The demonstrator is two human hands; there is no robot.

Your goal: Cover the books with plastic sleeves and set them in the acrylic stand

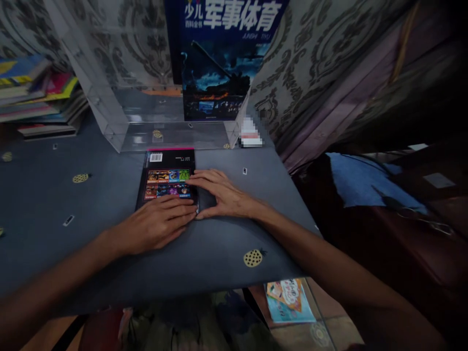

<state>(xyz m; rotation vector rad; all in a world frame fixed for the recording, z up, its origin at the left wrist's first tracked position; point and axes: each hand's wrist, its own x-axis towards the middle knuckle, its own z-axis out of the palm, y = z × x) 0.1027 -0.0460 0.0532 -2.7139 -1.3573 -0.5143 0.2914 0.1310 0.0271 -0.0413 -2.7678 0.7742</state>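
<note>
A black book (166, 178) lies flat at the centre of the frame on a bench (54, 204) covered by a dark grey cloth with small yellow dotted shapes. Both hands rest on its lower end: the left hand (157, 224) lies palm down over the lower edge, and the right hand (219, 195) lies across the lower right corner, fingertips on a row of coloured pictures on the cover. Just above the book stands a clear plastic stand (120, 117), with a tall blue book (219, 63) upright inside it. A stack of books (36, 97) sits at the upper left. A thin booklet (288, 300) lies on the floor, lower right of centre.
</note>
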